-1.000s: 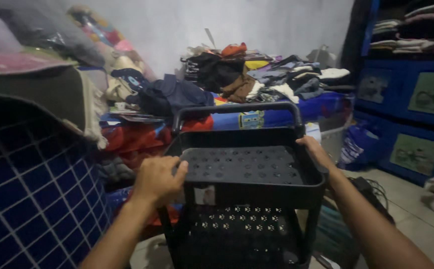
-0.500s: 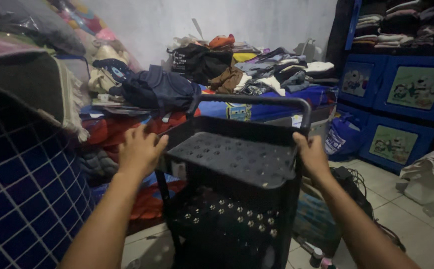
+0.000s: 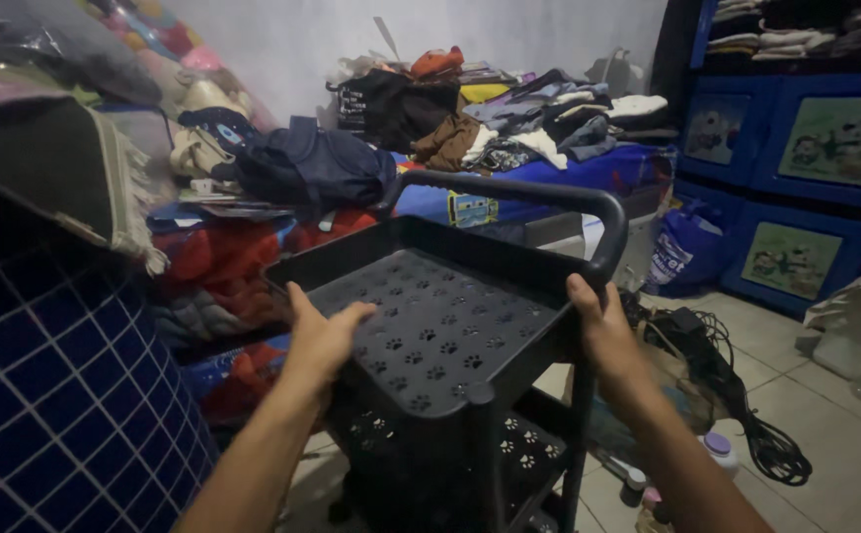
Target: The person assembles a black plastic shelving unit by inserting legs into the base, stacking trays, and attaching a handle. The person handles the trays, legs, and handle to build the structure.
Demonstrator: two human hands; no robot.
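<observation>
The cart (image 3: 450, 345) stands near and in the middle, a black plastic trolley whose legs and wheels are cut off by the lower edge; its lower shelf (image 3: 519, 454) sits in shadow, only pale paw-shaped holes showing. The top tray (image 3: 430, 336) is matte and flat, pierced by rows of the same paw-shaped holes, with a raised rim and a rounded tubular handle (image 3: 539, 192) arching over its far end. The left hand (image 3: 327, 336) lies on the tray's left rim, thumb up and fingers curled over the edge; the fingertips are hidden below it. The right hand (image 3: 598, 331) grips the right rim beside the handle post, fingers wrapped out of sight, so how tightly it closes cannot be told. To the near left a dark blue panel with a white grid (image 3: 55, 395) fills the corner, a fringed mat (image 3: 65, 178) draped over it. Far behind, crumpled clothes (image 3: 490, 118) heap on a bed, too jumbled to sort. On the right stand glossy blue drawers (image 3: 796, 148) with picture fronts, and a tangled black cable (image 3: 746, 415) lies on the pale tiled floor (image 3: 845, 454).
</observation>
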